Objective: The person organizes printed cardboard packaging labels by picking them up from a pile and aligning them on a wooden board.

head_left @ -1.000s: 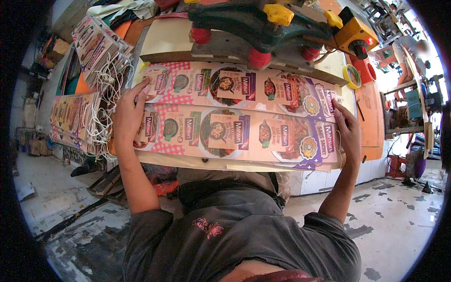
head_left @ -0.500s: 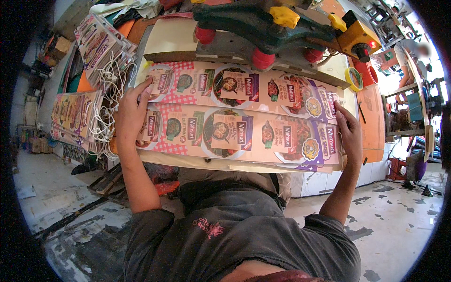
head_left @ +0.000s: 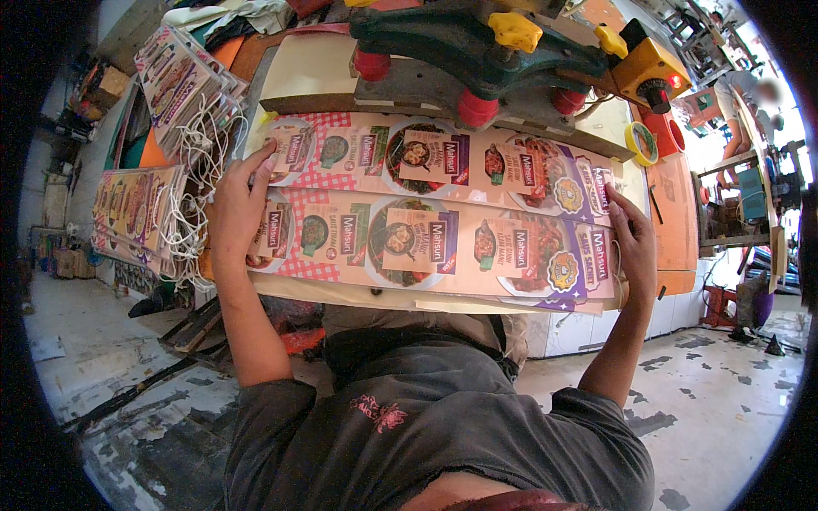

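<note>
Nearest the camera, the person's dark grey shirt point(head_left: 426, 426) is filling the lower frame, and both bare forearms are rising from it toward the bench, elbows bent and spread wide.

The left hand point(head_left: 239, 209) is lying palm down with its fingers spread and only slightly curled, pressing on the left end of the long printed cardboard sheets with pink check pattern and round food pictures point(head_left: 426, 243). Its fingertips are reaching up onto the farther row of prints; it is not closing around anything, only resting flat on the surface.

The right hand point(head_left: 635, 247) is standing on edge against the right end of the same sheets, fingers straight and held together, thumb tucked along the purple margin. It is open, bracing the stack's edge rather than gripping it.

The sheets are lying across the pale bench top point(head_left: 358, 294) between the two hands, their far edge sitting under the green metal press with red and yellow knobs point(head_left: 486, 51).

To the left, bundles of similar printed cards tied with white string point(head_left: 183, 111) are lying stacked. Farther right, a roll of yellow tape point(head_left: 642, 143) is resting on the orange side table point(head_left: 673, 213).
</note>
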A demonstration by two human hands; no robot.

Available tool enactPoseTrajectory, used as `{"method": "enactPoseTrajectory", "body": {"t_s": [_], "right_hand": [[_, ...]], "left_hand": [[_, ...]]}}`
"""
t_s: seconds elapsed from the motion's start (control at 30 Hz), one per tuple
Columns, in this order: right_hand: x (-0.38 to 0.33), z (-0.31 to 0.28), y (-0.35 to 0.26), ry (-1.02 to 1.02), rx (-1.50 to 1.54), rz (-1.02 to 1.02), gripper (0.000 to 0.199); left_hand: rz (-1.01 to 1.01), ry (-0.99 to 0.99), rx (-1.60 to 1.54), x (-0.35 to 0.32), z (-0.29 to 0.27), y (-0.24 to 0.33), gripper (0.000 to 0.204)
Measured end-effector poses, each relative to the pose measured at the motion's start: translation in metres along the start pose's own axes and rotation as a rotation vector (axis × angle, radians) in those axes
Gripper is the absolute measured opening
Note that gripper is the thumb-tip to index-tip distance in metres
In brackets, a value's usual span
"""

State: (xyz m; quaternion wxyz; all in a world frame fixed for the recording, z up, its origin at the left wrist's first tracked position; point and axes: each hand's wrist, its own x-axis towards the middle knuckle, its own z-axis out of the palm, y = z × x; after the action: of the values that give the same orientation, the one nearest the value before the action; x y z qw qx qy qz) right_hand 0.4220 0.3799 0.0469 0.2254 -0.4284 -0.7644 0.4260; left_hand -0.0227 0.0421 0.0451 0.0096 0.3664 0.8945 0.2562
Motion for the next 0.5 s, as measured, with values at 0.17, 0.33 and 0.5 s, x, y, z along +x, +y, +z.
{"method": "enactPoseTrajectory", "body": {"t_s": [0.17,0.33,0.5], "right_hand": [[0.0014,-0.0001,0.0041,0.004,-0.008,0.013,0.039],[0.0007,0.0000,0.0013,0.011,-0.038,0.010,0.040],[0.0020,0.0000,0.0051,0.009,-0.048,-0.027,0.040]], "left_hand": [[-0.014,-0.009,-0.008,0.0006,0.0019,-0.0028,0.037],[-0.007,-0.004,0.003,0.0001,0.0007,-0.0011,0.036],[-0.021,-0.012,-0.006,-0.0007,0.0005,-0.0011,0.037]]}}
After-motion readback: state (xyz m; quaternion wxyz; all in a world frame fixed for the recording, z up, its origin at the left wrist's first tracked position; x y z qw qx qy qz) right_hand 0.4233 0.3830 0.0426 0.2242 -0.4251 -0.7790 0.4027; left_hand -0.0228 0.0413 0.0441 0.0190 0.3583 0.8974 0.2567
